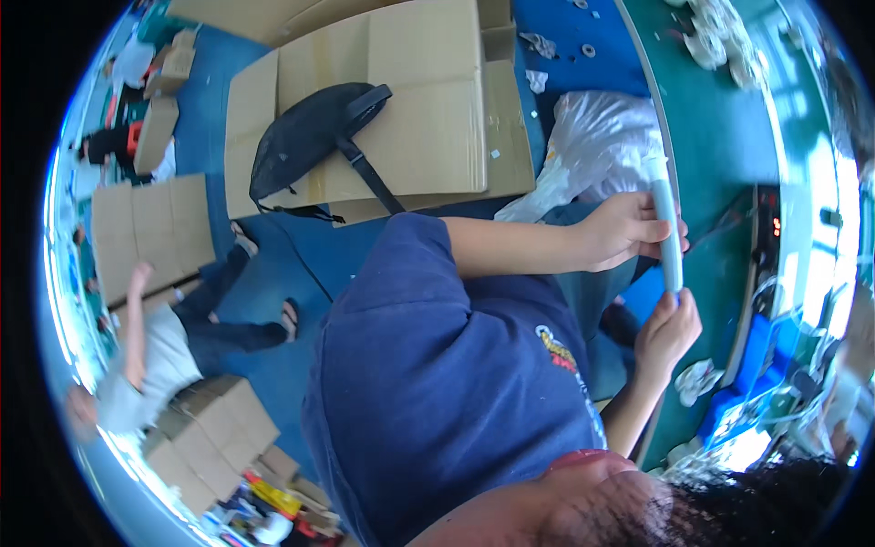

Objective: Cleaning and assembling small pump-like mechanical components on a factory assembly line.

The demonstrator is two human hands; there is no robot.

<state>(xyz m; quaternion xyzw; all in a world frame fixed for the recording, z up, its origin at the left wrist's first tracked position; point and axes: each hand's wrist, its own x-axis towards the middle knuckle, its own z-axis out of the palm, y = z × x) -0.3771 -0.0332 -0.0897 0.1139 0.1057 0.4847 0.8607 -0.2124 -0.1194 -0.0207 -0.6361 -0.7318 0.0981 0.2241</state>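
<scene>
Between my two hands is a long, narrow, pale-blue bar point(666, 219) with a whitish upper end; its exact kind cannot be made out. My left hand point(627, 230) is closed around its middle, thumb across the front. At the bar's lower end, my right hand point(670, 333) pinches it with bent fingers. A crumpled clear plastic bag point(597, 137) lies just above my left hand, beside the edge of the green work surface point(720, 137). A small crumpled plastic wrap point(698, 381) rests on that surface near my right hand.
A large cardboard box point(419, 109) bears a black bag point(314, 137) with a strap. On the right stand a dark device point(766, 228) with a red display and a blue bin point(747, 383). White bundles point(725, 41) lie farther up. Another person point(155, 356) is among boxes at left.
</scene>
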